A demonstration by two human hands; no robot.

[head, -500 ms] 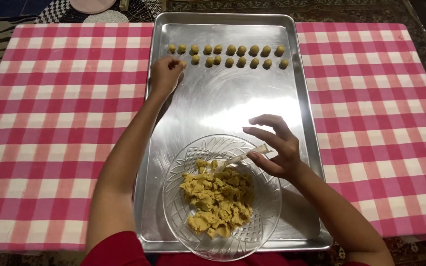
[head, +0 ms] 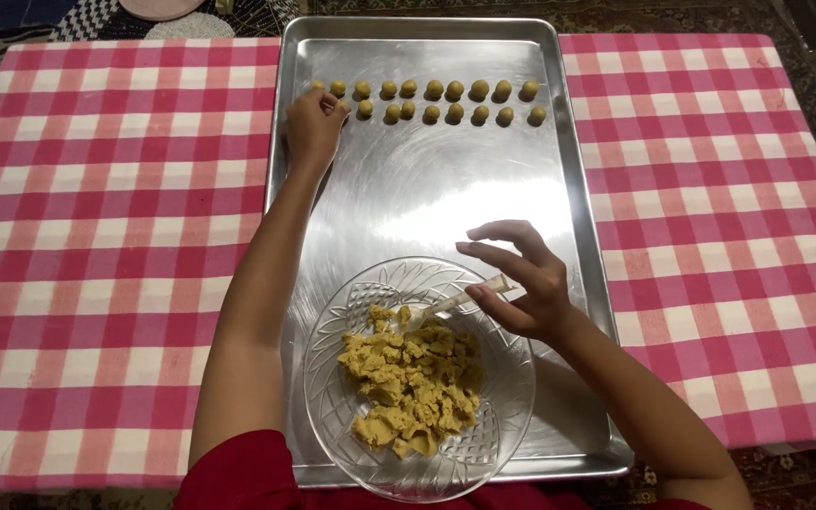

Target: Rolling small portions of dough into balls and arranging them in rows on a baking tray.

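The left hand [head: 314, 123] pinches a dough ball [head: 340, 108] on the tray [head: 408, 189]; the right hand [head: 521, 283] holds a spoon [head: 455, 304] in the bowl [head: 332, 397]

Arms: both bare from the upper arm down to the wrist, no sleeves over the forearms.
Left hand [head: 314, 127]: bare, no ring, band or glove to be seen.
Right hand [head: 521, 283]: bare too, wrist unadorned.
Clothing: red garment [head: 238, 477], showing only at the bottom edge of the frame.
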